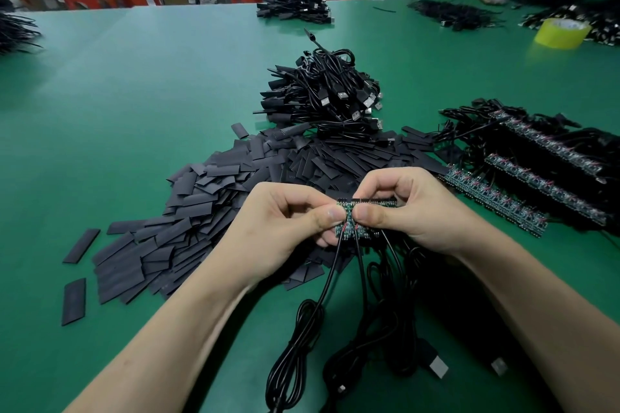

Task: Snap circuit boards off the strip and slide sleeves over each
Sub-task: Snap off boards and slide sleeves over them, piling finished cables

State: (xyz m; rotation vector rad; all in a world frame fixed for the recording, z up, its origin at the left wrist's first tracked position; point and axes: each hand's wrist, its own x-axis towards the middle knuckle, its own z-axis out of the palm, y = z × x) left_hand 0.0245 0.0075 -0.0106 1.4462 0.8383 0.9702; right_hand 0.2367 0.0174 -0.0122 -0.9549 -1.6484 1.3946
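A short strip of green circuit boards point(355, 232) is held over the table between both hands. My left hand point(285, 228) pinches its left end board with thumb and fingers. My right hand point(406, 211) pinches the rest of the strip, thumb right beside the left thumb. Black cables point(322, 298) hang from the boards down to USB plugs point(438, 366) near me. A wide heap of flat black sleeves point(214, 198) lies just behind and left of my hands.
More board strips with cables point(523, 184) lie at the right. A pile of finished sleeved cables point(325, 97) sits behind the sleeves. A yellow tape roll point(561, 33) and other cable bundles point(295, 8) are far back; other people work at the far right corner.
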